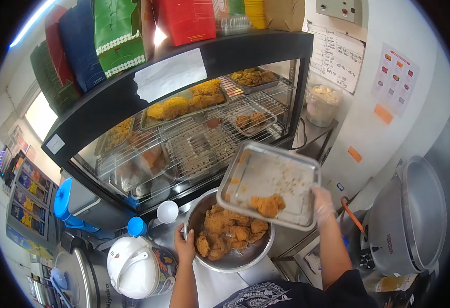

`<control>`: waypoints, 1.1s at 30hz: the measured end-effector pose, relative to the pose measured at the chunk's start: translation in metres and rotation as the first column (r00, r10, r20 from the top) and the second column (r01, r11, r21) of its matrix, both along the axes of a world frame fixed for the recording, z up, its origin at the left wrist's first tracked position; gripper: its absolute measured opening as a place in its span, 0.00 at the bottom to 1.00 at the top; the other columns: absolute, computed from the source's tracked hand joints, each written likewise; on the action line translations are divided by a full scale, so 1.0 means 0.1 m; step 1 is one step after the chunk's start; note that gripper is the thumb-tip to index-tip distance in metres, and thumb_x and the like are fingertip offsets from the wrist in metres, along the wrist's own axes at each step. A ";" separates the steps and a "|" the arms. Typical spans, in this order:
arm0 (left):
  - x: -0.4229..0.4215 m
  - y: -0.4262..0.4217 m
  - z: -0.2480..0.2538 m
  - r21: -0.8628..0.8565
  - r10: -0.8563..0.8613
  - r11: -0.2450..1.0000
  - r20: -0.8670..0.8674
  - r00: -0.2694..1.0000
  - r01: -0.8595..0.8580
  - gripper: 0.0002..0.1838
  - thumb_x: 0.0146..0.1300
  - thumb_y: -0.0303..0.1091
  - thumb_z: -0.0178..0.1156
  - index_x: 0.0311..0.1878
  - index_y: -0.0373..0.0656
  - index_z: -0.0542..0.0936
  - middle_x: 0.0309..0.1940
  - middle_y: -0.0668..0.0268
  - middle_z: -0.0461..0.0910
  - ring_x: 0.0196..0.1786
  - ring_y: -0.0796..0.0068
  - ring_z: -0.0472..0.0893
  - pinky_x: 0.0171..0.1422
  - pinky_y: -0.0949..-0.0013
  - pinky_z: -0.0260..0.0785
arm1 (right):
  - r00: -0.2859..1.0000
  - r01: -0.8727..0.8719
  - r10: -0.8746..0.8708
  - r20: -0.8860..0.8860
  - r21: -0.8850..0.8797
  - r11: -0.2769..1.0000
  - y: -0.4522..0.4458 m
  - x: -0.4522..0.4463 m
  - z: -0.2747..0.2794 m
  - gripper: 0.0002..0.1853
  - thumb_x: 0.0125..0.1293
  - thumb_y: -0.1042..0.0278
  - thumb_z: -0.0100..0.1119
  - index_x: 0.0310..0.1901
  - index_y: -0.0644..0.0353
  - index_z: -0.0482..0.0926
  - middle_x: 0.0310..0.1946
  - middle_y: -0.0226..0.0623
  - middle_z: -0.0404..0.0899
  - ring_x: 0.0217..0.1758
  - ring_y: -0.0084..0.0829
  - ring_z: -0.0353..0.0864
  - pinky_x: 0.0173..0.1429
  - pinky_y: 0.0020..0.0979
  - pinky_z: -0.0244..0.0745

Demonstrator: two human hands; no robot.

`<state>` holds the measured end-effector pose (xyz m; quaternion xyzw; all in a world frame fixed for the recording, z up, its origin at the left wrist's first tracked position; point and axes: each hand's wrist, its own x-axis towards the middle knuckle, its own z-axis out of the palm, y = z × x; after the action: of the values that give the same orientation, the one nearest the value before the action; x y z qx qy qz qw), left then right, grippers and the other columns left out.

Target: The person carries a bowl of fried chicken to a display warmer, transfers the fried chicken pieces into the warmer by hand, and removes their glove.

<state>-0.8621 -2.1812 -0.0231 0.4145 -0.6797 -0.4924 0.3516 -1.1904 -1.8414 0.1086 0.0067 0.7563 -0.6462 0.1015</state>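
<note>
My right hand (324, 206), in a clear plastic glove, grips the right edge of a metal tray (266, 177). The tray is tilted over a steel bowl (258, 256). One piece of fried chicken (268, 205) and scattered crumbs lie on the tray. Several pieces of fried chicken (225, 226) sit in the bowl, partly hidden under the tray's lower left corner. My left hand (185, 245) holds the left rim of the bowl, its thumb over the edge.
Behind the bowl stands a glass display warmer (184, 133) with trays of fried chicken on wire racks. A white rice cooker (132, 267), a white cup (167, 211) and a blue-lidded container (137, 226) are at the left. A large metal pot (399, 220) stands at the right.
</note>
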 end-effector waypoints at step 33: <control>-0.01 0.02 0.00 0.035 -0.008 0.999 -0.106 0.994 0.012 0.20 0.72 0.30 0.63 0.65 0.38 0.76 0.37 0.69 0.75 0.39 0.79 0.72 0.46 0.73 0.68 | 0.952 -0.299 0.259 -0.165 -0.301 0.906 -2.23 -1.29 0.79 0.17 0.77 0.57 0.55 0.60 0.56 0.78 0.38 0.31 0.78 0.42 0.21 0.79 0.46 0.29 0.77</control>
<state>-0.8627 -2.1794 -0.0231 0.3906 -0.6533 -0.5277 0.3770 -1.3191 -2.0643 0.1880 -0.1578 0.6384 -0.7390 0.1465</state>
